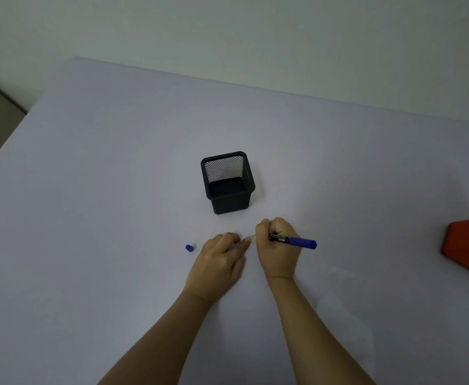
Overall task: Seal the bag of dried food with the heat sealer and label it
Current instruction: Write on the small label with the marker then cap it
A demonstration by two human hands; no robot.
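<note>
Right hand [276, 245] fisted around blue marker [294, 241]; left hand [219, 259] flat, fingertips pressing small label [252, 239]; cap [189, 248] at 9 o'clock.

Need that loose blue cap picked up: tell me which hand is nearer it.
Left. The left hand rests just right of the blue cap; the right hand, gripping the marker, lies farther right.

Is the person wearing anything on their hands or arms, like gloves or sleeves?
No. The left hand and the right hand are both bare, with no gloves. Both forearms are bare too: no sleeves show down to the picture's bottom edge. No ring, watch or bracelet can be seen.
</note>
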